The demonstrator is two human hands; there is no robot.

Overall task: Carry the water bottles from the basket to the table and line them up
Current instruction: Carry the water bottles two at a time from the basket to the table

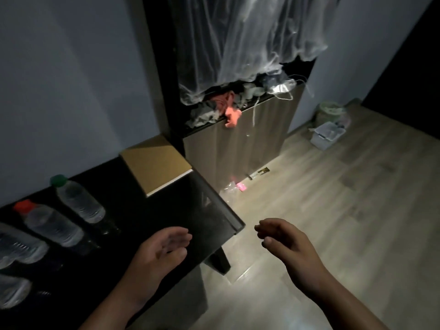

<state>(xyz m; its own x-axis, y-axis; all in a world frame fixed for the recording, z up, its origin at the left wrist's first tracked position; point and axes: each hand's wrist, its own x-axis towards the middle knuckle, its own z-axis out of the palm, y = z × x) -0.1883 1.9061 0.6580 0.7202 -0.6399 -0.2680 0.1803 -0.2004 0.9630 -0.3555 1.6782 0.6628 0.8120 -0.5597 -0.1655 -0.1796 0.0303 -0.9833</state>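
i see both hands empty. the left hand (164,248) hangs over the near edge of the table (190,215), fingers loose and slightly spread, palm turned inward. the right hand (283,239) hovers past the table corner above the wooden floor (333,210), fingers relaxed and a little curled, gripping nothing.

the water bottles sit in a row on the dark table, left of the cardboard box (156,165). the green-capped bottle (79,202) is nearest the box and the red-capped bottle (52,225) is next beyond it. a third bottle (19,248) and a fourth bottle (12,296) are farthest from the box, cut off by the frame edge. they appear to stand upright, close side by side.

the basket is not in view, so i cannot tell how many remain in it. my reading is that this is the gap between trips, with another bottle to fetch. to do it well, i would take each bottle round its body, not the cap, since thin clear plastic dents and slips. then i would set it in the bare stretch between the green-capped bottle and the box, in line with the others, without knocking the row.
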